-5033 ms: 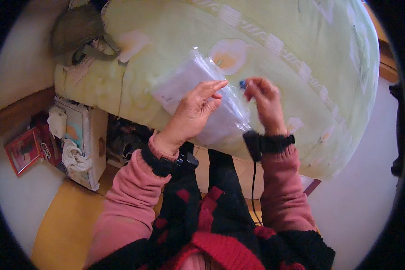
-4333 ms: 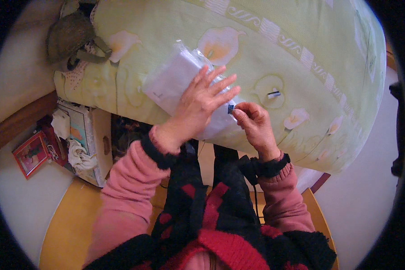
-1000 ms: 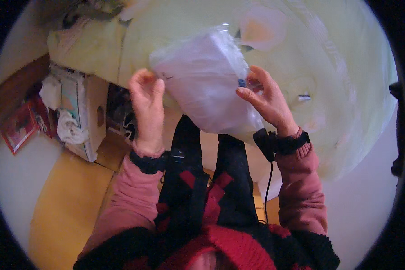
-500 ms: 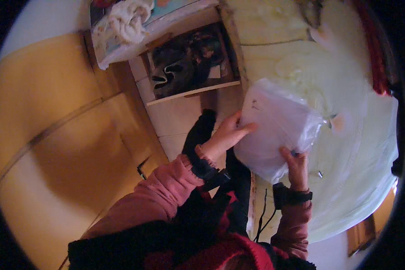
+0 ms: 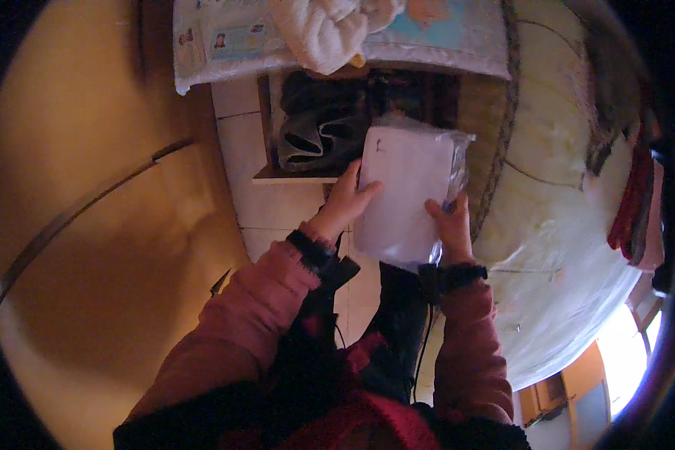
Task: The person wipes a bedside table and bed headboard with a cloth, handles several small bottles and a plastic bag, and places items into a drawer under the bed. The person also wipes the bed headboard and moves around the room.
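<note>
Between my two hands is a flat white packet [image 5: 405,187] in a clear, crinkled plastic bag, with a small dark mark near its upper left corner. My left hand [image 5: 346,201] grips its left edge, thumb on top. At the lower right edge my right hand [image 5: 453,223] pinches it, with the loose plastic bunched beside the fingers. The packet is held over the front of an open drawer [image 5: 296,180], hiding part of it. Inside the drawer lies a dark item with pale edging [image 5: 319,142], perhaps a bag or garment; its kind is unclear.
Above the drawer stands a table with a plastic-covered top [image 5: 236,64], carrying a bunched cream cloth [image 5: 322,34]. To the right is a bed with a pale cover [image 5: 547,217], and dark red cloth [image 5: 628,202] at its far side. A yellow-brown wooden panel [image 5: 90,247] lines the left.
The view has turned toward the drawer. My hands have carried the packet left, from over the bed to in front of the drawer, keeping hold of it.
</note>
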